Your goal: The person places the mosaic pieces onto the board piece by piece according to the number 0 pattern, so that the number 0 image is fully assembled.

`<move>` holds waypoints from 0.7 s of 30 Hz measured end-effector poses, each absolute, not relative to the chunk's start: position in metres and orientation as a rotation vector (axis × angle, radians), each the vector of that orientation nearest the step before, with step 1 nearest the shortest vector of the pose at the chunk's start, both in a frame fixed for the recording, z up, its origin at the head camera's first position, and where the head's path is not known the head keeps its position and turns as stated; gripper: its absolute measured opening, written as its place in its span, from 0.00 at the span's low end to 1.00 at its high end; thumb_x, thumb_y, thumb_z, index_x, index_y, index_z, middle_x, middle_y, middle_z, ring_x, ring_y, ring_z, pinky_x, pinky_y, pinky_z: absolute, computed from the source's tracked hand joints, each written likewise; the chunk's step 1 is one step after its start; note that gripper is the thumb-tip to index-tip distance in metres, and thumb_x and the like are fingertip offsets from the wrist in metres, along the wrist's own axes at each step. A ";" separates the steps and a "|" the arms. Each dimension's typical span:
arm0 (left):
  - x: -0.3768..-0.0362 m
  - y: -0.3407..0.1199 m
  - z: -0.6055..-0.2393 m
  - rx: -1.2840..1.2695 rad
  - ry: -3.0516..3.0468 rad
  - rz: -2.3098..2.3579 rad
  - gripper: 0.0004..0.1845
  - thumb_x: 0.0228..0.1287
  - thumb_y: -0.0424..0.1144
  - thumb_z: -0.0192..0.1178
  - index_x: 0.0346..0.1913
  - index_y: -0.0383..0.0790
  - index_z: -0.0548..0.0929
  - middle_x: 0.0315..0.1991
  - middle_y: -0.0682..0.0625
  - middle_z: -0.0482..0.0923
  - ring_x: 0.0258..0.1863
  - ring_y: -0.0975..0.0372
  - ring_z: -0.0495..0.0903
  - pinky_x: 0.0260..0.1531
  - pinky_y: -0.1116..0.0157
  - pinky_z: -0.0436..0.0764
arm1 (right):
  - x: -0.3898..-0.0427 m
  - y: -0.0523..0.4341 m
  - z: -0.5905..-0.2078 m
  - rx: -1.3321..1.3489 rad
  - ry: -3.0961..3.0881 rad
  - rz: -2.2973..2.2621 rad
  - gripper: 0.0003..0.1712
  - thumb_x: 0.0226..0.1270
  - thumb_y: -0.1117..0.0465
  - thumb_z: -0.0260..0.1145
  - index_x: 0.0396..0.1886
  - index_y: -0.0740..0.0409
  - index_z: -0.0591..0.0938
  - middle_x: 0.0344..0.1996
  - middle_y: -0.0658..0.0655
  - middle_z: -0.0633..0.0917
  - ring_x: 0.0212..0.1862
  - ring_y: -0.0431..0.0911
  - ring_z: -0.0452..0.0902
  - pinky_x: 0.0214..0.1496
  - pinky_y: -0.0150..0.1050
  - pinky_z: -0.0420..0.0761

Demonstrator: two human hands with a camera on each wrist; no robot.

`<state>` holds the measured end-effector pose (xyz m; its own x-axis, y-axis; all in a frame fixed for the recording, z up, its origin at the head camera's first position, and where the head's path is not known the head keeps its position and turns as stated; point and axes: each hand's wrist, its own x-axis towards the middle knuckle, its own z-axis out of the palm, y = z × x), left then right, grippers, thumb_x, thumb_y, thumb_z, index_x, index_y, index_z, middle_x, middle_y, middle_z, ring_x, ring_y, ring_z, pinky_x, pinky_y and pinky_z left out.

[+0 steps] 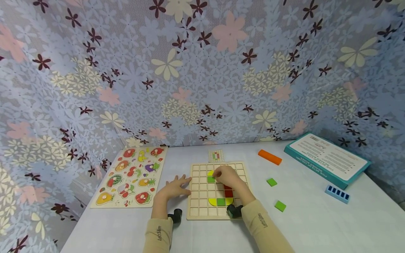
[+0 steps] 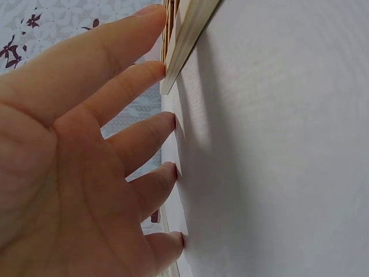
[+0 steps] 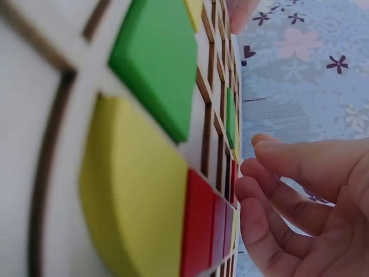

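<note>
A wooden grid board (image 1: 194,207) lies on the white table. My left hand (image 1: 173,189) is beside its left edge with fingers spread; in the left wrist view the index fingertip (image 2: 155,70) is right at the board's rim. My right hand (image 1: 230,177) is over the upper middle of the board, fingers bent. Its fingertips are close to a green square tile (image 1: 211,179) and a yellow rounded piece (image 1: 210,172). In the right wrist view nothing shows between the thumb and fingers. Lower down sit red pieces (image 1: 228,192), a yellow rounded piece (image 1: 212,202) and a green tile (image 1: 220,202).
A small pattern card (image 1: 216,155) lies behind the board. To the left is a fruit puzzle board (image 1: 110,191). On the right are two loose green tiles (image 1: 280,206), an orange stick (image 1: 270,157), a teal box (image 1: 327,158) and a light-blue slotted block (image 1: 337,194).
</note>
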<state>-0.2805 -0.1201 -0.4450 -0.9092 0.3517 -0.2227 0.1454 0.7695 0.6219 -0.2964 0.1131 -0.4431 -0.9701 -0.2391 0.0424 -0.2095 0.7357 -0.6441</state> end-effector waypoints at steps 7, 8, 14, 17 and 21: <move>-0.280 -0.120 -0.445 0.383 2.640 0.883 0.32 0.57 0.43 0.63 0.65 0.43 0.68 0.70 0.38 0.54 0.70 0.41 0.43 0.63 0.36 0.35 | -0.288 0.125 -0.438 -0.349 2.831 -1.160 0.08 0.55 0.71 0.64 0.35 0.62 0.84 0.33 0.54 0.83 0.37 0.46 0.76 0.38 0.39 0.79; -0.280 -0.120 -0.445 0.382 2.640 0.881 0.32 0.57 0.43 0.63 0.65 0.42 0.68 0.70 0.38 0.54 0.70 0.41 0.43 0.63 0.36 0.35 | -0.288 0.127 -0.437 -0.342 2.831 -1.163 0.08 0.56 0.71 0.64 0.35 0.62 0.84 0.32 0.54 0.82 0.36 0.46 0.76 0.37 0.39 0.79; -0.279 -0.119 -0.444 0.383 2.642 0.878 0.32 0.57 0.42 0.62 0.65 0.42 0.68 0.69 0.37 0.54 0.70 0.40 0.43 0.63 0.36 0.35 | -0.283 0.141 -0.432 -0.325 2.858 -1.158 0.08 0.55 0.70 0.63 0.36 0.63 0.84 0.30 0.54 0.81 0.32 0.46 0.75 0.33 0.38 0.77; -0.280 -0.119 -0.445 0.386 2.646 0.877 0.32 0.57 0.42 0.62 0.65 0.42 0.68 0.69 0.38 0.54 0.70 0.40 0.43 0.63 0.36 0.35 | -0.280 0.151 -0.431 -0.317 2.873 -1.139 0.09 0.56 0.70 0.63 0.37 0.63 0.83 0.30 0.55 0.81 0.32 0.46 0.75 0.34 0.39 0.77; -0.280 -0.120 -0.446 0.393 2.652 0.872 0.32 0.57 0.42 0.62 0.65 0.42 0.68 0.69 0.38 0.54 0.70 0.40 0.43 0.63 0.36 0.35 | -0.276 0.165 -0.429 -0.291 2.894 -1.093 0.08 0.56 0.69 0.63 0.37 0.62 0.83 0.31 0.54 0.81 0.34 0.47 0.76 0.36 0.41 0.78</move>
